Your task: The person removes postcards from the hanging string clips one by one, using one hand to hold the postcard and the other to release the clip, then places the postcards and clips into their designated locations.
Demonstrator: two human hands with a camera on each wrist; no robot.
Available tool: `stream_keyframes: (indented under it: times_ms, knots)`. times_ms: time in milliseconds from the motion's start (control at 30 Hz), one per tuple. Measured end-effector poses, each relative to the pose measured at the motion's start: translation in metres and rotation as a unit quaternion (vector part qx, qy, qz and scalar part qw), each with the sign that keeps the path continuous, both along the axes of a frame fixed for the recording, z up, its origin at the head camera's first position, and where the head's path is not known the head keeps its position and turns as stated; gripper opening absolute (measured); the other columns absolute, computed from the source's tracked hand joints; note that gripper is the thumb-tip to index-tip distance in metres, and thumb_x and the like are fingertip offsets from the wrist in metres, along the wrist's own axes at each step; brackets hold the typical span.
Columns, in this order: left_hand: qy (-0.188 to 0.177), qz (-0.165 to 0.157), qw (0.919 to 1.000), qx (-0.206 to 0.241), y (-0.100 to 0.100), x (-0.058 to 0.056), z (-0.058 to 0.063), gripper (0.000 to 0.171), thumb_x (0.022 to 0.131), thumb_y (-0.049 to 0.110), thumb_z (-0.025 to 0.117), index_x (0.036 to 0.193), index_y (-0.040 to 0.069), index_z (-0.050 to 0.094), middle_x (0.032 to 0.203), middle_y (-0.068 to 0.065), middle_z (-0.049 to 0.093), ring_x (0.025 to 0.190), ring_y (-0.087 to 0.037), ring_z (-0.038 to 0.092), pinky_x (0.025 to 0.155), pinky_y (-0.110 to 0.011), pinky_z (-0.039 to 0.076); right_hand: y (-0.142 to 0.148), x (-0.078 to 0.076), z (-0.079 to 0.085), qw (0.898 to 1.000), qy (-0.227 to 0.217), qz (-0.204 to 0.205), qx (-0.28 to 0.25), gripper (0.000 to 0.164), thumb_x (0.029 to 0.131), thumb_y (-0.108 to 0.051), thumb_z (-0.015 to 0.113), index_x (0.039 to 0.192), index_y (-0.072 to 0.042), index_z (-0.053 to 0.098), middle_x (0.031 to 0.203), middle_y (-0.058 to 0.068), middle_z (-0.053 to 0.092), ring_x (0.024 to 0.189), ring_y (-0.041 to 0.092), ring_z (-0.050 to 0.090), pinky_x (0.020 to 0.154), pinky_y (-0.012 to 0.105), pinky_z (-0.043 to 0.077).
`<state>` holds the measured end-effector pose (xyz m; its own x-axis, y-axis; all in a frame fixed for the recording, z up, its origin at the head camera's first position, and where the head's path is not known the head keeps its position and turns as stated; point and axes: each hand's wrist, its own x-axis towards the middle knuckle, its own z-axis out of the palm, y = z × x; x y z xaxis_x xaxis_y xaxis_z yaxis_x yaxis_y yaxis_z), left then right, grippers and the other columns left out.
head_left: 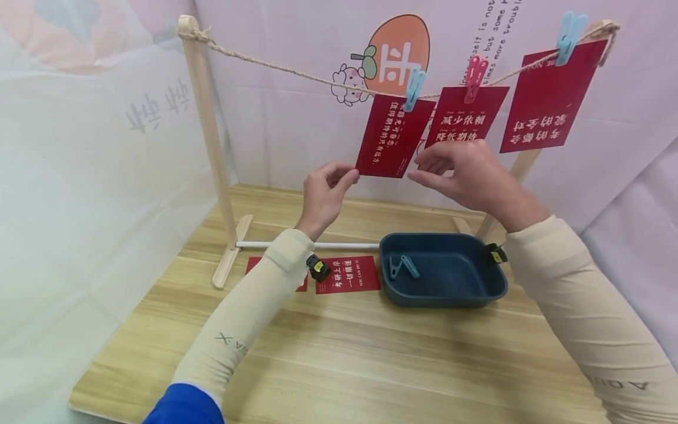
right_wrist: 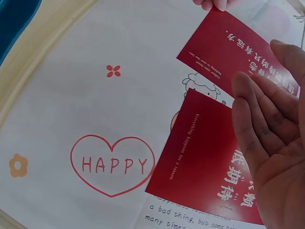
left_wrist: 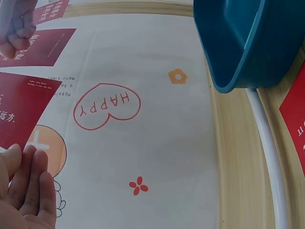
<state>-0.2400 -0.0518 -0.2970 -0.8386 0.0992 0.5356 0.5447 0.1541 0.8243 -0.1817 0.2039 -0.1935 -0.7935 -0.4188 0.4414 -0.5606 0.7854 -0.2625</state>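
A red card [head_left: 389, 138] with white writing hangs from a twine line [head_left: 291, 73] by a light-blue clothespin [head_left: 415, 89]. My left hand [head_left: 324, 195] pinches its lower left corner between thumb and fingers, seen close up in the left wrist view. Near the lower right corner hovers my right hand [head_left: 474, 176], fingers loosely bent and thumb apart, nothing held in the right wrist view. It partly hides a second red card [head_left: 466, 118] under a pink clothespin [head_left: 475, 76]. Further right, a third red card [head_left: 553, 97] hangs tilted from another blue clothespin [head_left: 569, 38].
Wooden posts [head_left: 206, 118] carry the line, with a white rod [head_left: 312, 245] low between them. On the table a dark blue basin [head_left: 455, 271] holds clothespins [head_left: 409, 266]. More red cards [head_left: 349, 277] lie left of the basin, partly behind my left forearm.
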Motion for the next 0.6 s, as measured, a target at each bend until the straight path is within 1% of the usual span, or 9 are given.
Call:
stream_keyframes:
  times_ms: [100,167,267,333,400,467,600]
  knots:
    - [-0.002,-0.001,1.0,0.004,0.0,0.0,0.001,0.023,0.103,0.018,0.07,0.119,0.002,0.075,0.113,-0.015,0.079,0.105,-0.024,0.075,0.095,-0.032,0.061,-0.001,0.002,0.004,1.0,0.019,-0.006,-0.007,0.036,0.092,-0.028,0.083,0.121,-0.008,0.077,0.109,0.012,0.081,0.094,0.029,0.079,0.086,0.05,0.066]
    - [-0.006,0.0,1.0,0.005,0.0,0.0,0.001,0.023,0.103,0.018,0.07,0.119,0.002,0.075,0.113,-0.014,0.079,0.105,-0.023,0.075,0.096,-0.031,0.061,-0.002,0.003,0.008,0.999,0.034,-0.011,-0.009,0.036,0.093,-0.029,0.082,0.123,-0.008,0.077,0.109,0.011,0.081,0.094,0.028,0.079,0.085,0.047,0.066]
    - [-0.009,0.001,0.9999,0.007,0.0,0.0,0.002,0.023,0.103,0.019,0.07,0.12,0.003,0.074,0.114,-0.014,0.079,0.106,-0.022,0.075,0.096,-0.03,0.061,-0.002,0.004,0.012,0.998,0.058,-0.018,-0.014,0.036,0.094,-0.03,0.081,0.123,-0.009,0.077,0.109,0.01,0.081,0.093,0.026,0.078,0.084,0.025,0.062]
    - [-0.011,0.002,0.9999,0.009,0.0,0.0,0.003,0.023,0.103,0.019,0.07,0.12,0.003,0.074,0.114,-0.014,0.079,0.106,-0.022,0.075,0.096,-0.03,0.061,-0.004,0.004,0.016,0.997,0.071,-0.022,-0.02,0.036,0.094,-0.031,0.081,0.123,-0.009,0.077,0.109,0.01,0.081,0.093,0.025,0.078,0.083,0.012,0.055]
    - [-0.012,0.003,0.9999,0.01,-0.001,0.001,0.005,0.023,0.103,0.018,0.07,0.12,0.003,0.074,0.113,-0.014,0.079,0.105,-0.022,0.075,0.096,-0.031,0.061,-0.005,0.004,0.018,0.996,0.078,-0.025,-0.029,0.036,0.094,-0.03,0.081,0.123,-0.008,0.077,0.109,0.01,0.081,0.093,0.025,0.078,0.081,0.002,0.046]
    - [-0.013,0.005,0.9998,0.012,-0.001,0.001,0.006,0.023,0.103,0.018,0.07,0.119,0.003,0.074,0.112,-0.014,0.079,0.105,-0.022,0.075,0.097,-0.031,0.061,-0.006,0.004,0.021,0.995,0.083,-0.028,-0.038,0.036,0.095,-0.031,0.08,0.123,-0.008,0.077,0.109,0.01,0.081,0.094,0.025,0.077,0.081,0.0,0.044]
    - [-0.016,0.011,0.9997,0.016,-0.003,0.001,0.007,0.022,0.103,0.017,0.07,0.118,0.003,0.075,0.111,-0.014,0.079,0.104,-0.022,0.075,0.098,-0.032,0.061,-0.009,0.003,0.025,0.993,0.099,-0.029,-0.055,0.036,0.095,-0.03,0.08,0.122,-0.006,0.076,0.11,0.012,0.08,0.095,0.025,0.077,0.083,-0.001,0.044]
